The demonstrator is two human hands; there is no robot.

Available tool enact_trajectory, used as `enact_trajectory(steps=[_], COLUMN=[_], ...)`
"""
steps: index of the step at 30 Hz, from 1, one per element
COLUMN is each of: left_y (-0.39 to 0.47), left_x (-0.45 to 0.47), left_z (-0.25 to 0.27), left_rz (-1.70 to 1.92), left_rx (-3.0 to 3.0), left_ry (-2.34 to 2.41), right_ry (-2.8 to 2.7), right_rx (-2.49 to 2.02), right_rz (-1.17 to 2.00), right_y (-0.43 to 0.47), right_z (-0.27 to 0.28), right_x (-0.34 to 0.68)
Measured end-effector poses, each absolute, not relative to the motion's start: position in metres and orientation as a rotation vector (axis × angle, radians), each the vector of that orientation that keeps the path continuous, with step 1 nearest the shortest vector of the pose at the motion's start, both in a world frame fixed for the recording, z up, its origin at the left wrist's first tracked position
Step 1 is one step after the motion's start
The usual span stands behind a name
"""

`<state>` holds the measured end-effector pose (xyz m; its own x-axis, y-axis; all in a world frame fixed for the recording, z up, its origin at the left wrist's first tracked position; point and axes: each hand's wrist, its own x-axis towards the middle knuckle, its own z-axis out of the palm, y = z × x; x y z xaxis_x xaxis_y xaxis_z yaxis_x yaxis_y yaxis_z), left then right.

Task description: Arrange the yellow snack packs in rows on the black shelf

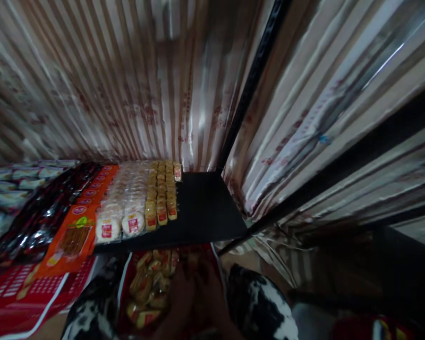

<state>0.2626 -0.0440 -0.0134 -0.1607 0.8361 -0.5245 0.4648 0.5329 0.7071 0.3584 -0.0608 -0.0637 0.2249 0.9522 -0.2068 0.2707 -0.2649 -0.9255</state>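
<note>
My left hand (183, 285) and my right hand (207, 285) are close together over a red basket (125, 283), dim and blurred. Both sets of fingers are closed around what looks like a small tan wrapped pastry (193, 259); its details are lost in the dark. Loose yellow wrapped pastries (148, 283) fill the basket's left side, beside my left hand. Beyond the basket, a black shelf (205, 203) carries rows of similar yellow packets (161, 198). One packet (177, 172) stands at the back, starting the rightmost row.
Left of the yellow rows lie round white packaged cakes (132, 224), orange snack bags (72, 238), dark glossy packs (38, 217) and white packets (10, 193). Black posts (248, 89) and a dark slanting bar (326, 174) frame the shelf. Striped plastic sheeting (145, 94) hangs behind.
</note>
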Motion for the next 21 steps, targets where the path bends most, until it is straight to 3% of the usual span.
enact_trajectory(steps=[10,15,21], left_y=[-0.016,0.041,0.105], left_x=[0.271,0.282,0.310], left_z=[0.032,0.053,0.053], left_rz=[0.990,1.054,1.228], left_rx=[1.142,1.212,1.121], left_ry=[1.597,1.635,1.781], right_ry=[-1.200,-1.224,-1.270], right_rx=[-1.565,-1.470,-1.409], right_rz=[0.904,0.867,0.887], right_y=[-0.025,0.042,0.140], right_z=[0.000,0.028,0.018], right_x=[0.378,0.379,0.373])
